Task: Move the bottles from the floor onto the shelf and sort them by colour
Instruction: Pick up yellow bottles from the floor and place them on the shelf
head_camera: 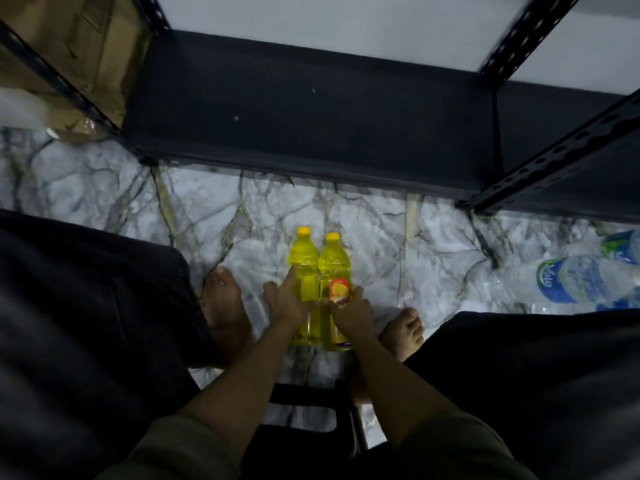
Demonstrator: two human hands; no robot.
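Two yellow bottles with yellow caps lie side by side on the marble floor between my bare feet, caps pointing at the shelf. My left hand point(287, 299) wraps the left yellow bottle point(304, 261) at its middle. The right yellow bottle point(333, 268) carries a red and yellow label, and my right hand point(353, 311) grips it there. The dark lowest board of the shelf point(311, 109) lies just beyond the bottles and holds nothing. Clear water bottles point(575, 275) with blue labels lie on the floor at the right.
Black perforated shelf posts point(554, 161) slant at the right and at the left point(62, 81). A cardboard box point(72, 39) stands at the upper left. My knees in dark trousers fill both lower sides. A dark stool point(304, 407) is under me.
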